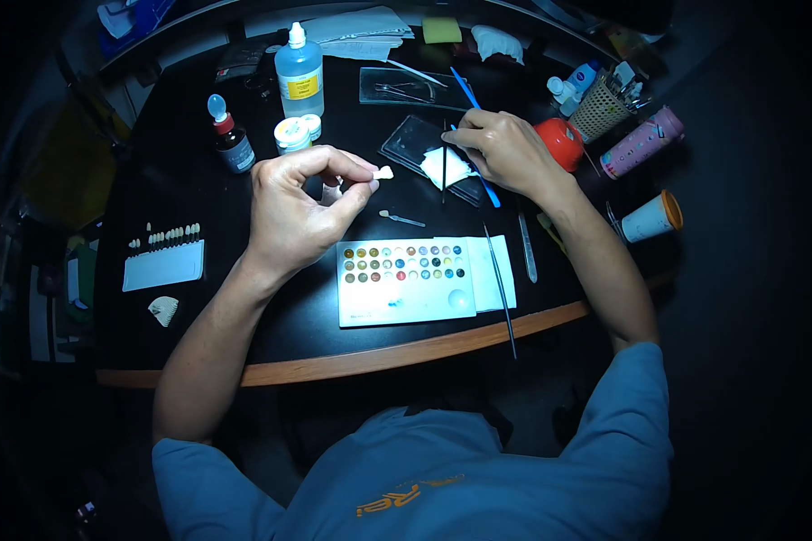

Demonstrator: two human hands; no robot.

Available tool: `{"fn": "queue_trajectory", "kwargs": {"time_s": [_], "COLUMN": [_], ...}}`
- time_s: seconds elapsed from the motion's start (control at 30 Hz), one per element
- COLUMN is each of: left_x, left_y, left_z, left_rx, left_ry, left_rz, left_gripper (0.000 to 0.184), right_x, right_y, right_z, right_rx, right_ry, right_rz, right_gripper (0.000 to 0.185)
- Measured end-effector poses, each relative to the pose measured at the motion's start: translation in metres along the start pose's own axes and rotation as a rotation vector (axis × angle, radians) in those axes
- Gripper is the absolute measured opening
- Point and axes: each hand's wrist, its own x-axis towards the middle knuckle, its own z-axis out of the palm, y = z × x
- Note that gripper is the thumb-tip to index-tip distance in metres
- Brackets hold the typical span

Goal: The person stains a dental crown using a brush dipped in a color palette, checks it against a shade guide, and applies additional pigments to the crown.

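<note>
My left hand (299, 203) pinches a small cream tooth-shaped piece, like a dental crown (384, 172), between thumb and fingertips above the desk. My right hand (501, 149) is closed on a thin dark brush (444, 167), which points down beside a folded white tissue (448, 169). Whether the brush tip touches the tissue I cannot tell. Under the tissue lies a dark flat case or slab (413, 140). A long blue stick (465, 87) passes behind my right hand; its middle is hidden. Below my hands sits a white palette (370, 307) with rows of coloured wells.
A small shade tab (401, 218) lies above the palette. A brush (501, 288) crosses the paper beside it. A tooth shade guide (164, 266) is at left. Bottles (299, 77) and jars (293, 133) stand behind my left hand. Cups, including a white one (645, 221), line the right.
</note>
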Motion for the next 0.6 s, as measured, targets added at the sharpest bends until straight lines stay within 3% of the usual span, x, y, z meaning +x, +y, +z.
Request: {"fn": "queue_trajectory", "kwargs": {"time_s": [0.2, 0.6], "left_x": [0.0, 0.001], "left_y": [0.004, 0.013], "left_z": [-0.002, -0.005], "left_rx": [-0.071, -0.148], "left_ry": [-0.011, -0.079], "left_rz": [-0.061, -0.18], "left_gripper": [0.002, 0.009], "right_x": [0.018, 0.009], "right_y": [-0.003, 0.006], "right_z": [0.008, 0.0], "right_rx": [-0.02, 0.024], "right_ry": [-0.141, 0.142], "right_rz": [0.012, -0.109], "right_gripper": [0.034, 0.014]}}
